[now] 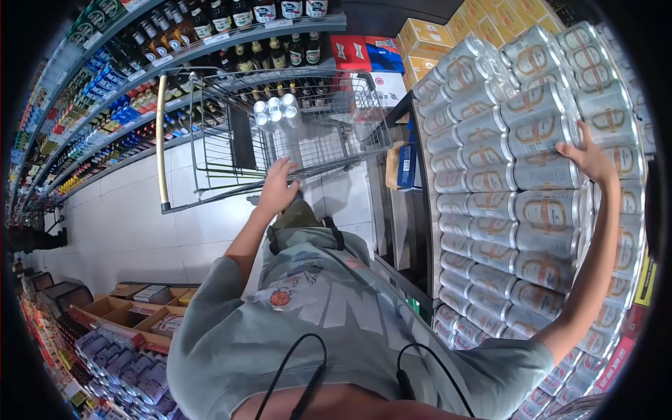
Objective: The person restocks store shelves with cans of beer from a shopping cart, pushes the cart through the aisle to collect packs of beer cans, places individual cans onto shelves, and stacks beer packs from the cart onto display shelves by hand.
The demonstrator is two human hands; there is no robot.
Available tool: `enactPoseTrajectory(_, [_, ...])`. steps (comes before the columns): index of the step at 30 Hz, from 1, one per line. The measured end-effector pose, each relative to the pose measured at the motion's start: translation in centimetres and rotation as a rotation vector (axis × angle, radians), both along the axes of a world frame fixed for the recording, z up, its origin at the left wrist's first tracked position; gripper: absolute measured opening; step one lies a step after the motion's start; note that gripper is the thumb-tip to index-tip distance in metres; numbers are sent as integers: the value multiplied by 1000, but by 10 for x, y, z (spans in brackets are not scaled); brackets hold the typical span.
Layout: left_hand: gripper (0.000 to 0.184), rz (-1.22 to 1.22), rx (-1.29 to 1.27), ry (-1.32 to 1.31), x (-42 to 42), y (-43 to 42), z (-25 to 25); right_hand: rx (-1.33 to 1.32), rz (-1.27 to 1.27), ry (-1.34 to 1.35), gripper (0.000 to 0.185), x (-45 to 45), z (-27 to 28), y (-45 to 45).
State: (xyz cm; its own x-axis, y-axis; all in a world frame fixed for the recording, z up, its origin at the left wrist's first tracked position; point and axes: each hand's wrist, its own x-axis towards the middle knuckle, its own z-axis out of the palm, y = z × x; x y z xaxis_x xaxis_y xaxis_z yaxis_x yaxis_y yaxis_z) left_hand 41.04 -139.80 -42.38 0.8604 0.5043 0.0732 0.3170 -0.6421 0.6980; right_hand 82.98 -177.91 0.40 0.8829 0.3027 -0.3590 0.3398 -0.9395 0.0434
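Note:
My right hand is at the stack of shrink-wrapped silver beer cans on the right. Its thumb presses on the side of a pack of beer cans, and the other fingers reach round the pack's end, partly hidden. My left hand is held in front of my body with its fingers stretched out and nothing in it. Just beyond it stands a wire shopping cart. Inside the cart sits a wrapped pack of silver cans.
Shelves of bottles run along the far and left side. Yellow cartons and a red box stand behind the cart. A dark rack borders the can stack. Wooden bins are behind me at left, where another person's leg shows.

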Motion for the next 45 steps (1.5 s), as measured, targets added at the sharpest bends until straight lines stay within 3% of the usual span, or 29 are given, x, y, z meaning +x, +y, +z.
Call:
enactPoseTrajectory(6, [56,413,496,-16,-24,143,41,170,37,-66,113,31,-27,-26])
enactPoseTrajectory(8, [60,572,536,28,-47,185,41,177,34,-126,115,39,-41,-30])
enactPoseTrajectory(10, [68,661,469,62,-70,217,33,324,-69,-19,121,52,-44,-35])
enactPoseTrajectory(13, [77,700,153,141,-101,246,7,382,-135,56,125,66,-48,-40])
enactPoseTrajectory(16, [80,715,-166,124,-123,261,-45,290,-95,-57,128,84,-55,-49])
enactPoseTrajectory(17, [72,730,-242,118,-126,258,-51,163,-96,-43,121,79,-50,-37])
enactPoseTrajectory(20, [51,765,-551,78,-125,251,-69,-195,80,-708,102,13,-61,71])
enactPoseTrajectory(22, [29,863,-676,-62,-118,240,-69,4,400,-711,85,1,-76,131])
enactPoseTrajectory(24, [25,907,-550,-22,-113,238,-68,234,636,-556,72,-34,-93,222])
enactPoseTrajectory(26, [21,957,-499,-36,-112,237,-74,466,723,-242,67,-48,-129,300])
enactPoseTrajectory(28, [18,929,-551,-41,-109,232,-53,470,852,-86,66,-56,-185,365])
enactPoseTrajectory(30, [17,947,-544,-78,-107,229,-52,521,1042,43,65,-44,-275,419])
enactPoseTrajectory(33, [15,983,-584,-74,-98,227,-35,459,1083,279,80,-57,-400,486])
enactPoseTrajectory(35, [16,967,-616,-138,-104,228,-49,380,1066,332,89,-69,-488,524])
enactPoseTrajectory(36, [17,986,-618,-97,-103,228,-45,257,1053,356,98,-78,-515,544])
enactPoseTrajectory(40, [19,1040,-660,-86,-96,227,-37,171,1059,313,118,-100,-623,596])
enactPoseTrajectory(45, [23,1098,-660,-72,-100,224,-43,-27,1052,132,132,-114,-692,632])
